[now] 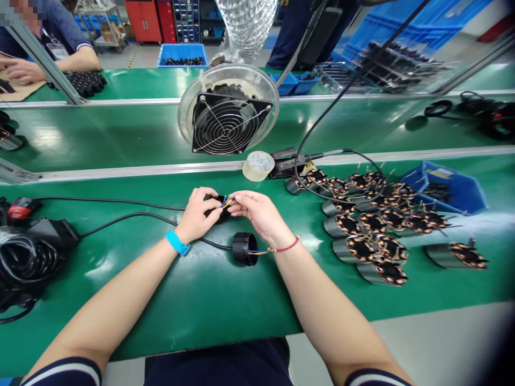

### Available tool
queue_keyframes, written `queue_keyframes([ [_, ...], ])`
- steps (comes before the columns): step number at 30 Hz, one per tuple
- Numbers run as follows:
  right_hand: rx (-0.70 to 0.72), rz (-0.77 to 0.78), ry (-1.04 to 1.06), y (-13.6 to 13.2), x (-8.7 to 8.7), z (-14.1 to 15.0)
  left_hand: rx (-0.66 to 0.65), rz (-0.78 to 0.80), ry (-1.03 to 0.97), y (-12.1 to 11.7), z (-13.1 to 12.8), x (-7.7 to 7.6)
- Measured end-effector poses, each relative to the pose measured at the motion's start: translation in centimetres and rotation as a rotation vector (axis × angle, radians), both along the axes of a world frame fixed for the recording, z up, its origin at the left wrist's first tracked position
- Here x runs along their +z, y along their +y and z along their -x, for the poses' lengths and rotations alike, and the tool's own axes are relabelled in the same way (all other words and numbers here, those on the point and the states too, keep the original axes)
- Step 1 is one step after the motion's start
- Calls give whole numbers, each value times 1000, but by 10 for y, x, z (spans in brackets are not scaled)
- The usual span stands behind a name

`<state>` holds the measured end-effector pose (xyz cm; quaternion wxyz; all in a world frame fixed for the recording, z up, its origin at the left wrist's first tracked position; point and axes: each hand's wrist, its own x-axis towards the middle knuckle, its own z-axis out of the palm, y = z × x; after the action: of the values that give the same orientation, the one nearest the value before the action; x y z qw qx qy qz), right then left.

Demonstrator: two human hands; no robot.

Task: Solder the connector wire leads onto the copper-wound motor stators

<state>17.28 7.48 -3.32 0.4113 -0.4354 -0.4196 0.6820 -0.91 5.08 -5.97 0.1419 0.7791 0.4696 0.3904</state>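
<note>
My left hand (pixel 200 212) is closed around a black round housing (pixel 219 202), most of which its fingers hide. Blue and yellow wires (pixel 227 203) come out of the housing. The fingertips of my right hand (pixel 257 210) pinch the ends of these wires. Just below my hands, a second black round housing (pixel 241 249) lies on its side on the green bench. Coloured wires (pixel 258 252) stick out of its open end toward my right wrist, and a black cable (pixel 215 244) enters its other end.
Several motor stators (pixel 372 249) stand on the right, with a blue bin (pixel 454 187) behind them. A tape roll (pixel 258 165) sits ahead, under a fan (pixel 227 126) on a duct. Coiled black cables (pixel 28 257) lie at left. A co-worker's hand (pixel 22 71) is across the bench.
</note>
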Motion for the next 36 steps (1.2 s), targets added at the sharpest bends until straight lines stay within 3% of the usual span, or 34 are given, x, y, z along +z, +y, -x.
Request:
queue_keyframes([
  [10, -5, -105, -109, -6, -4, 11, 87, 80, -47, -2, -5, -1],
  [17, 10, -46, -34, 1, -9, 4, 36, 172, -199, 1, -1, -4],
  [23, -7, -46, 33, 2, -1, -4, -43, 183, -133, 3, 3, 0],
  [36, 50, -143, -74, -4, 1, 2, -59, 156, -72, 2, 3, 2],
])
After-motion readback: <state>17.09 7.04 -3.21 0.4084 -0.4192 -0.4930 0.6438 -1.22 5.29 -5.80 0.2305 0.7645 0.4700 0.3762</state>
